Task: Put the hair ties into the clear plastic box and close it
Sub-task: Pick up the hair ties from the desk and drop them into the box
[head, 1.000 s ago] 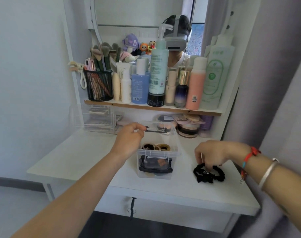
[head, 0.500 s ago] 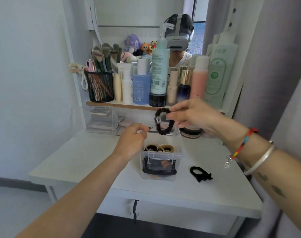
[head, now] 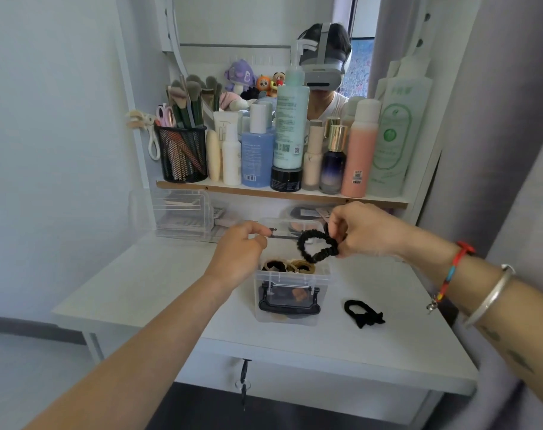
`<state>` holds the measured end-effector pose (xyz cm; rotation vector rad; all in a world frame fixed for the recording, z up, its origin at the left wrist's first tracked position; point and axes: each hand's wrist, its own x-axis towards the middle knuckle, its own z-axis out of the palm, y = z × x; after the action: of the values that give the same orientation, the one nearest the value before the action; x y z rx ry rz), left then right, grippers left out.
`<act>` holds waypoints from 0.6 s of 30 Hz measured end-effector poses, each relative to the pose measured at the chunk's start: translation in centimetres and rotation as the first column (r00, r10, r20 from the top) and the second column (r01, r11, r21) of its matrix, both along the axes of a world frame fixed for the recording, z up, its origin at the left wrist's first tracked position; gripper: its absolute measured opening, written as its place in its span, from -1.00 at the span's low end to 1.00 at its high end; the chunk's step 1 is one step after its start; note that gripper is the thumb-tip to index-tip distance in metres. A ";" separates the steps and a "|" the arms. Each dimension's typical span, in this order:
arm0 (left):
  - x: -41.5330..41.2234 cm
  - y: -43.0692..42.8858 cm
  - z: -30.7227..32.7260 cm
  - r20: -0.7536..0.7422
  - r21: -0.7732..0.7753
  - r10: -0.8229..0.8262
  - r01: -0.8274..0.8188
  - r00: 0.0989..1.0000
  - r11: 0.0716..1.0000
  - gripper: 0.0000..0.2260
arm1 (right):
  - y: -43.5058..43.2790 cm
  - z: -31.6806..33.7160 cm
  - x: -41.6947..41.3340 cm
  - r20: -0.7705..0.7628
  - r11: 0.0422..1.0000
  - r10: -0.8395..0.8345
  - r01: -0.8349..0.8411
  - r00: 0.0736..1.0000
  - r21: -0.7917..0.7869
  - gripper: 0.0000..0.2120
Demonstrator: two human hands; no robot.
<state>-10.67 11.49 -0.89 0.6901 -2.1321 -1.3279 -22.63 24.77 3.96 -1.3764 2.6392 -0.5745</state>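
A clear plastic box (head: 290,279) with a black front handle stands in the middle of the white dressing table (head: 158,283). Several hair ties, black and beige, lie inside it. Its clear lid (head: 282,226) is tipped up at the back, and my left hand (head: 240,251) pinches the lid's left edge. My right hand (head: 361,229) holds a black scrunchie (head: 315,247) just above the open box, over its right side. Another black hair tie (head: 364,314) lies on the table to the right of the box.
A shelf (head: 279,193) above the table carries bottles, a jar and a black mesh brush cup (head: 183,155). A clear drawer organiser (head: 178,214) sits under the shelf at the left. Compacts lie behind the box. A grey curtain (head: 496,119) hangs close at the right.
My right hand lifted a black scrunchie off the table, carried it up and left, and has now lowered it towards the open box. One black tie stayed on the table. My left hand kept the lid.
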 end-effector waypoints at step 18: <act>0.0 0.1 0.1 -0.006 0.003 0.004 -0.004 1.000 1.000 -0.74 | 0.7 -0.4 -1.2 0.143 0.973 0.009 -0.041 0.990 0.226 -0.65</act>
<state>-10.65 11.63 -0.76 0.6908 -2.1230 -1.3302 -23.81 25.46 3.52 -1.2510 2.4812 -0.3373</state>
